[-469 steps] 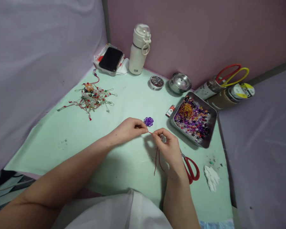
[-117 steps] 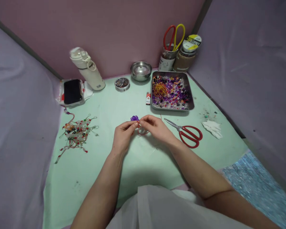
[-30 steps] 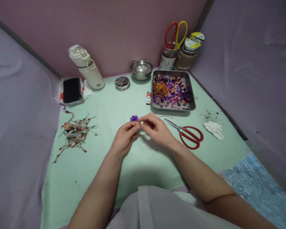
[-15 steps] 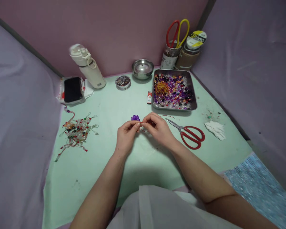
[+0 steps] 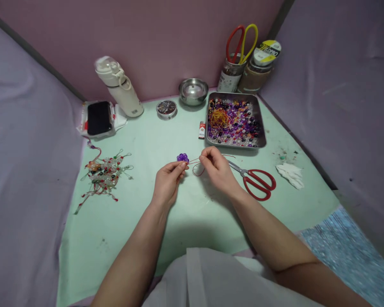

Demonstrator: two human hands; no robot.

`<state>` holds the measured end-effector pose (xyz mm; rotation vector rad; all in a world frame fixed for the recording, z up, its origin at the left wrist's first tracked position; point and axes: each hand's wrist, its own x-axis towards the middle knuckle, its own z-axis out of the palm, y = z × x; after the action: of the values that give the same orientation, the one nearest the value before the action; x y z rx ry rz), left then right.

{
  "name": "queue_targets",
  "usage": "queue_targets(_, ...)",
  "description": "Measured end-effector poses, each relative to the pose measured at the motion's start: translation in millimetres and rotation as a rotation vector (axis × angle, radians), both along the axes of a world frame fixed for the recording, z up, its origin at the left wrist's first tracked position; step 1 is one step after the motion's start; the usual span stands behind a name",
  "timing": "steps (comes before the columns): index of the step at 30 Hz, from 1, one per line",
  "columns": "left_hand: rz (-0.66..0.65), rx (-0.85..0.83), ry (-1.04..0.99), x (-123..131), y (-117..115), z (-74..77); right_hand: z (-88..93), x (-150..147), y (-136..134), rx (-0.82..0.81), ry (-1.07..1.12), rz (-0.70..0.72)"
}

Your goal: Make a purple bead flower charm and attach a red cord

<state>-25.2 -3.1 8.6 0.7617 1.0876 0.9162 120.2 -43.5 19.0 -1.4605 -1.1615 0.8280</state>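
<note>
My left hand (image 5: 169,179) pinches a thin red cord (image 5: 194,160) close to a cluster of purple beads (image 5: 182,157). The beads sit just beyond my left fingertips. A short way to the right, my right hand (image 5: 218,168) is closed on the same cord, which runs as thin strands between the two hands. A loop of it hangs below, and an end sticks out past my right hand. Red-handled scissors (image 5: 257,183) lie right of my right hand, their blade tips hidden behind it.
A metal tray (image 5: 264,138) of loose beads stands behind, with a lighter (image 5: 202,130) at its left. Farther back are a steel bowl (image 5: 193,100), a spool (image 5: 167,109), a bottle (image 5: 123,91) and jars (image 5: 229,81). Beaded strings (image 5: 104,175) lie left, a crumpled tissue (image 5: 289,175) right.
My right hand has moved right, away from my left hand, drawing the red cord out between them. My left hand has stayed by the purple beads.
</note>
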Motion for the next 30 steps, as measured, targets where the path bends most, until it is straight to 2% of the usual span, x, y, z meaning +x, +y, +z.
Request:
queue_targets(4, -0.079, -0.057, -0.045, -4, 0, -0.3, -2.4, 3, 2, -0.079, 0.103, -0.021)
queue_targets(8, -0.21, -0.161, -0.088, -8, 2, 0.8, -1.7, 6, 3, -0.16, 0.205, 0.026)
queue_targets(14, -0.245, -0.242, -0.142, -8, 4, 3.0, -3.7, 6, 4, -0.189, 0.229, 0.061)
queue_targets(18, -0.231, -0.219, -0.137, -7, 3, 2.8, -3.4, 6, 3, -0.205, 0.225, 0.062)
queue_targets(23, -0.302, -0.105, -0.027, -9, 2, 4.9, -1.9, 5, 2, -0.203, 0.216, 0.085)
queue_targets(30, -0.205, -0.034, 0.016, -14, 5, 6.6, -2.5, 3, -1, -0.148, 0.089, 0.079)
